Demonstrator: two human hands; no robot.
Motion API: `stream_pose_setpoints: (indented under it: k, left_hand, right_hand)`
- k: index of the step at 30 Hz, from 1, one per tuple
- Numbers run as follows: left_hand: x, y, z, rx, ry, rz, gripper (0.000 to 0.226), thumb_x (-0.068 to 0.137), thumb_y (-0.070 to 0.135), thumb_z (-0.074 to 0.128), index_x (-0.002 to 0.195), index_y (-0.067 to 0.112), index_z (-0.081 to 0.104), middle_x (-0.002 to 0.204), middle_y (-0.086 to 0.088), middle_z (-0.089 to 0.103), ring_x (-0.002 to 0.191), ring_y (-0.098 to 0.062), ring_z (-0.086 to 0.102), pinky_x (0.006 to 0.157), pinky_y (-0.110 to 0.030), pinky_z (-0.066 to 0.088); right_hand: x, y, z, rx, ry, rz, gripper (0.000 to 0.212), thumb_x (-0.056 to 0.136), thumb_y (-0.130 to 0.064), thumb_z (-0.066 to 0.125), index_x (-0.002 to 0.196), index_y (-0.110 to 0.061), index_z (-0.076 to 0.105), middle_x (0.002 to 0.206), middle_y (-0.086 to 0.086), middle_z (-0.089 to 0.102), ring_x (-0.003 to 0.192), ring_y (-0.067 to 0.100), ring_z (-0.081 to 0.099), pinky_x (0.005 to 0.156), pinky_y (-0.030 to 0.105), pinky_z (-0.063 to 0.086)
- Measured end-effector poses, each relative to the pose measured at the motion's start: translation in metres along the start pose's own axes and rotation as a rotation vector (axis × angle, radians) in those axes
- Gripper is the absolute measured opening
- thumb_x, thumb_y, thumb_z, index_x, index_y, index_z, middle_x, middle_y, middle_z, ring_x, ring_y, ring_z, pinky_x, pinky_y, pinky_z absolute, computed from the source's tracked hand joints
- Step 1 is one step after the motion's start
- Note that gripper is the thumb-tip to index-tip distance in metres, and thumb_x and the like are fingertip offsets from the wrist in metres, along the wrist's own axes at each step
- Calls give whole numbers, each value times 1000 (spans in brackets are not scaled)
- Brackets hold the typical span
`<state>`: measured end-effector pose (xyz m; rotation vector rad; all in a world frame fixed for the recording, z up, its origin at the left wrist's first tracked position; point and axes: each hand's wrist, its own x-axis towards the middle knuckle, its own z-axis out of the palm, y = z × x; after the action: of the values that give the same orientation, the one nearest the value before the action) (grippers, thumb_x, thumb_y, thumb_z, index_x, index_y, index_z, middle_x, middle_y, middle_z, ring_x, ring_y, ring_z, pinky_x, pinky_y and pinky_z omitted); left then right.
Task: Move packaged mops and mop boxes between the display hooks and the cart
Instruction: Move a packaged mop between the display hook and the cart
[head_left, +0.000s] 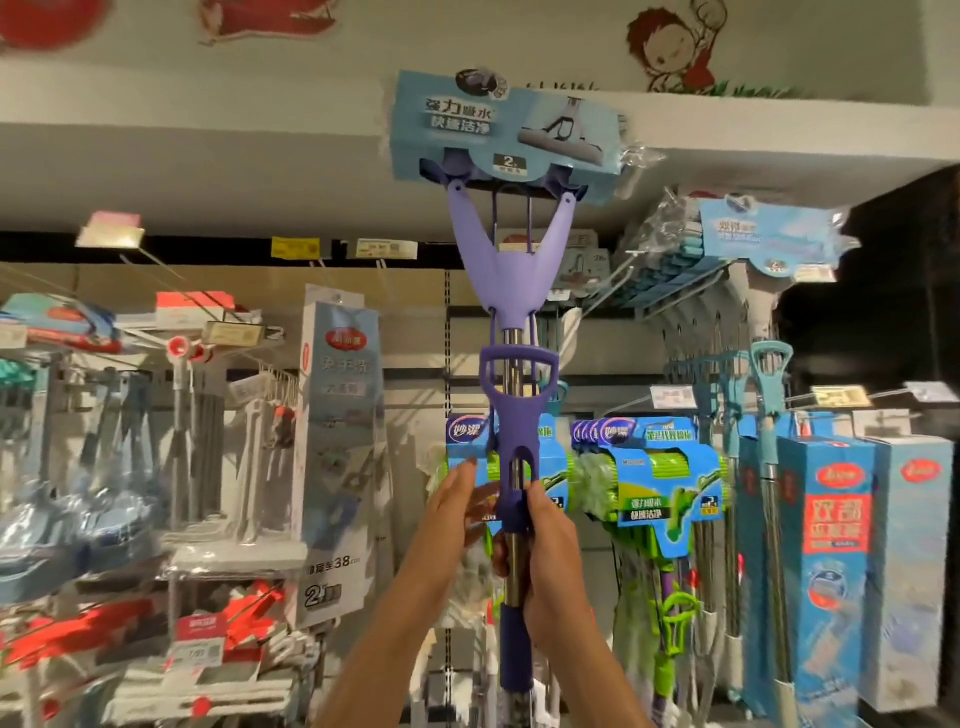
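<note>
A person holds a purple mop (511, 322) straight up in front of the shop display, head end high near the ceiling ledge, where its blue cardboard sleeve (498, 132) sits tilted a little. The right hand (550, 561) is wrapped round the metal pole just below the purple squeeze handle, fingers curled tight on it. The left hand (457, 512) is beside the handle with its fingers fairly straight and slack; it seems only to touch the handle's side, though the blur makes that hard to be sure of. Behind the pole hang green mops (654, 483) in blue and green packs on the hooks, and to the right of those stand teal-handled mops (769, 395) and tall blue mop boxes (831, 525). To the left hangs a long pale mop box (337, 447), with grey cleaning tools (197, 447) further left, badly smeared.
</note>
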<state>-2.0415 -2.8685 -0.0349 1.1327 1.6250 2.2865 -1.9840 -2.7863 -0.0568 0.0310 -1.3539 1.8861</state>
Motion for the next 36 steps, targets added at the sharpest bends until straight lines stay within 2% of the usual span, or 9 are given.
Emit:
stream_pose_setpoints:
  k: [5,9,14,19,26,30,33,35,36]
  left_hand:
    - [-6,-29,1,23,-3,-87,47,97,54,31,125,29,60,108,3,77,100,-11,73,94,-34,54]
    - [6,-28,11,20,31,-55,38,106,43,29,127,30,58,113,5,76,104,-12,72,83,-24,57]
    - [44,1,19,18,119,31,30,108,32,40,120,19,64,118,-8,74,110,-21,70,99,-38,54]
    - [72,7,13,51,149,96,21,106,25,48,110,15,66,93,-3,76,85,-17,70,80,-33,55]
    - [100,20,-23,43,126,177,16,105,24,50,109,18,64,89,1,78,82,-14,74,68,-23,57]
    - [111,25,-49,18,83,190,16,105,17,48,107,20,64,90,1,78,84,-13,73,76,-27,58]
    - [115,25,-68,16,52,189,18,105,18,48,108,20,65,95,-2,77,89,-18,72,90,-36,55]
    - [118,21,-81,-2,32,187,19,105,18,48,112,17,66,100,-7,77,93,-21,71,92,-38,54]
    - [120,18,-88,1,27,188,20,105,18,48,113,16,66,103,-9,76,96,-24,72,92,-38,54]
  right_hand:
    - [35,-10,-2,4,2,47,53,103,-46,47,72,-15,77,59,5,62,43,13,53,39,23,41]
    - [51,-5,-8,26,-16,69,48,103,-43,49,72,-15,73,59,4,62,42,12,53,39,22,42]
    - [61,11,-14,-40,-45,87,38,105,-39,47,81,-13,62,55,0,54,43,13,49,39,22,40]
    - [65,20,-2,-84,-73,71,36,105,-38,46,86,-13,64,61,0,58,47,12,52,42,24,42]
    - [77,28,26,-159,-144,15,40,106,-42,43,95,-14,69,74,4,67,56,11,58,51,26,49]
    - [89,23,44,-374,-147,-80,50,106,-48,32,94,-20,72,79,-4,74,71,10,68,70,30,56]
    - [106,12,63,-412,-102,-245,42,107,-40,36,118,-11,65,100,-5,73,96,14,67,83,29,53]
    - [117,5,78,-393,-76,-313,31,105,-37,45,128,-22,61,114,-19,66,108,3,61,89,20,47]
    - [122,3,85,-373,-104,-316,23,105,-35,48,122,-30,62,108,-28,66,102,-6,62,84,14,47]
